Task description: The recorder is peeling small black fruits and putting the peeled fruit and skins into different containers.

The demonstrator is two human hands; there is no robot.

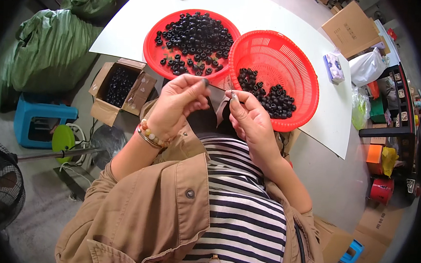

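My left hand [181, 101], with a beaded bracelet on its wrist, pinches a small black round piece [206, 82] between thumb and fingertips. Close to it on the right, my right hand [251, 117] is closed in a pinch on a thin silvery metal piece [232, 93], too small to make out its kind. Beyond my left hand lies a shallow red tray [149, 49] with many hollow black round pieces [196, 33] spread in it. A deeper red slotted basket [306, 74], tilted toward me, holds more black pieces [278, 102] in its lower part.
Both red containers rest at the near edge of a white table [274, 13]. A tissue pack [334, 68] lies on its right side. Left below stand an open cardboard box [120, 86] of black pieces, a blue stool [37, 122], a fan [0, 182] and green sacks [53, 47].
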